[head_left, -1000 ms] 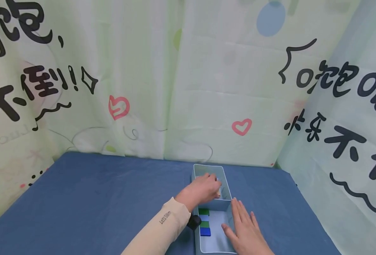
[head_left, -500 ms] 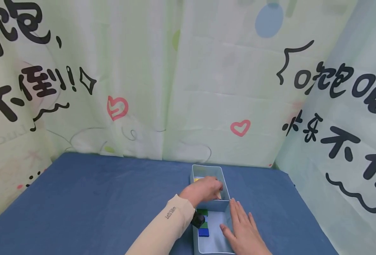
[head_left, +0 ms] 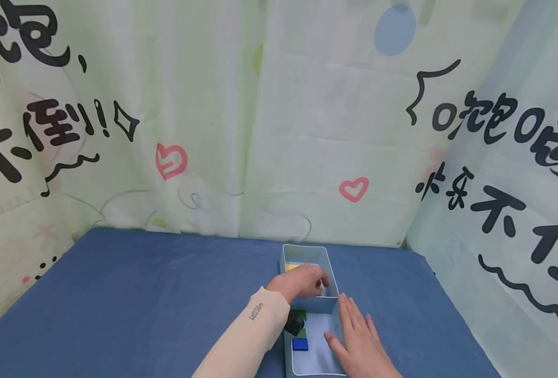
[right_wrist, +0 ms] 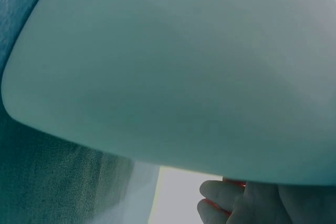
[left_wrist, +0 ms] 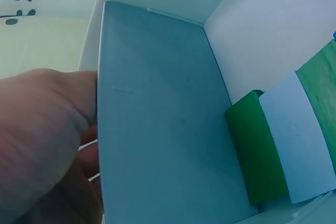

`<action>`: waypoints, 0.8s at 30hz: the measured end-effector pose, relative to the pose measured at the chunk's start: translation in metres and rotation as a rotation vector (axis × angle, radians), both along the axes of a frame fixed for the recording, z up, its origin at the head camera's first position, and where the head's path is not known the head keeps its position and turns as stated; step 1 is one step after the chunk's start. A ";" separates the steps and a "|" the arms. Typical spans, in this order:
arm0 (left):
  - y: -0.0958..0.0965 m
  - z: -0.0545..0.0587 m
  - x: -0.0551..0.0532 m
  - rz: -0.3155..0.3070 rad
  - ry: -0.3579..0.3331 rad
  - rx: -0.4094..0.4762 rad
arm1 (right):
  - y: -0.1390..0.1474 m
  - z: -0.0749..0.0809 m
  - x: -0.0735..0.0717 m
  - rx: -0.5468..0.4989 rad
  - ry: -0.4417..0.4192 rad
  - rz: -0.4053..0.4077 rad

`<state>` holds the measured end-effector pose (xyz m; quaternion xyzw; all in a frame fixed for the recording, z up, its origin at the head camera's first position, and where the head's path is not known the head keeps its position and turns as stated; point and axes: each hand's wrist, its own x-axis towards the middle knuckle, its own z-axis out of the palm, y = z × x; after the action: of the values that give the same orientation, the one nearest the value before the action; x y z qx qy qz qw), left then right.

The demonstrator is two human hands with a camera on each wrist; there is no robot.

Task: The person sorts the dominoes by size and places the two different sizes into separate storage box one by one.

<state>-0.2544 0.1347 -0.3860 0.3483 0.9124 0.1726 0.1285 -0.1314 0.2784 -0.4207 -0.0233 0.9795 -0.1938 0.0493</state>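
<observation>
A pale blue divided box point(head_left: 332, 310) stands on the blue counter point(head_left: 141, 299), toward its back-right part, its long side running from the near edge to the back. The left hand point(head_left: 302, 281) reaches over the box's left wall into the far compartment, its fingers point(head_left: 320, 282) curled down by the cross divider point(head_left: 317, 303); whether they pinch anything there I cannot tell, since the hand hides what lies under them. A yellow tile point(head_left: 292, 266) shows just behind that hand in the far compartment. The right hand point(head_left: 356, 338) lies flat along the box's right wall at the near compartment, fingers straight and released, thumb inside the rim. In the near compartment a green tile point(head_left: 300, 315) and a blue tile point(head_left: 299, 344) lie against the left wall. The left wrist view shows the green tile point(left_wrist: 254, 145) leaning by a pale wall.
</observation>
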 end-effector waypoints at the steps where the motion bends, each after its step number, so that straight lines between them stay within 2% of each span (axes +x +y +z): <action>1: 0.000 0.000 0.000 0.005 0.000 -0.008 | 0.000 0.000 0.000 -0.002 0.000 0.001; 8: 0.001 0.002 0.005 0.032 0.026 -0.075 | -0.002 -0.002 -0.001 -0.004 0.002 0.005; 15: -0.001 0.003 0.008 0.025 0.052 -0.173 | -0.004 -0.001 -0.002 -0.003 -0.015 0.002; 24: -0.004 0.009 0.013 0.016 0.032 -0.253 | -0.001 -0.001 -0.004 0.005 -0.034 -0.009</action>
<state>-0.2411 0.1304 -0.3774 0.3248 0.9315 0.0513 0.1555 -0.1349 0.2778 -0.4215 -0.0154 0.9792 -0.1918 0.0649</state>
